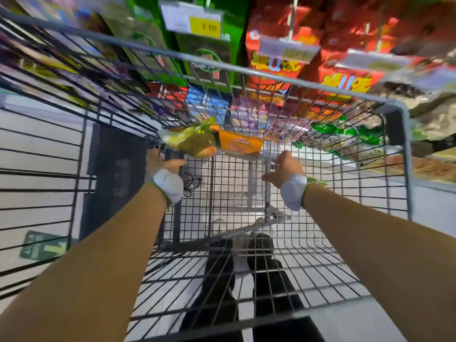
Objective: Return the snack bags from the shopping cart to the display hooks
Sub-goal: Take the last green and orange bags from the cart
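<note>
Seeing both hands deep in the cart point(296, 85), left hand point(161, 162) and right hand point(283, 166) near the green bag point(195, 141) and orange bag point(239, 144); I can't tell fingers' grip, blurred.

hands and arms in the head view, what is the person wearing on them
Both forearms are bare, with no sleeves in view. Behind the left hand sits a rounded, pale white pod on the wrist, held by a thin green band. Behind the right hand is a matching pale pod, also with a green band at its edge. No gloves or rings are visible, though the frame is slightly blurred.
</note>
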### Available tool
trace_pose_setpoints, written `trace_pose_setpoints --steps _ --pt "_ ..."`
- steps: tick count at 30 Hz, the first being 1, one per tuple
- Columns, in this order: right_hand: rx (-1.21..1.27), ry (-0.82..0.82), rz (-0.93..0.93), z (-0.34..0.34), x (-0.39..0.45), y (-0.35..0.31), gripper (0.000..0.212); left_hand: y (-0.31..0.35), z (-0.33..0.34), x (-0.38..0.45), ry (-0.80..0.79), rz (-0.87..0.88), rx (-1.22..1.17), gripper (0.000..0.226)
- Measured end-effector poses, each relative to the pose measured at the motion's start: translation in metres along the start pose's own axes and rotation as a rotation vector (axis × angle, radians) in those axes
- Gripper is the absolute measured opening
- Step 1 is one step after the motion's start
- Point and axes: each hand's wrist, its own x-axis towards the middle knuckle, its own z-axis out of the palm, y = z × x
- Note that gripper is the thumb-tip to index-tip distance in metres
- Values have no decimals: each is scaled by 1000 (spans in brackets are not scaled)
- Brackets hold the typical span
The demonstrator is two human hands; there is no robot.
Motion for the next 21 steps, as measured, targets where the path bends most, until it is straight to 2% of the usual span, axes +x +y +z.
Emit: trace_pose_setpoints --steps 2,3,5,11,15,21 --pt "154 42 2 10 16 0 70 -1 5 21 37 30 -62 74" --pt "208 50 2 15 23 -1 70 1 8 30 107 63 -91 80" --pt "268 57 -8 27 40 0 75 -6 17 44 136 108 -151 85" --pt "356 45 -137 51 83 7 89 -26 32 88 114 264 -109 77" --pt "400 112 -202 66 108 11 86 -36 40 103 132 372 -139 67" --pt "518 139 -335 68 121 7 76 -31 45 118 90 427 -129 59"
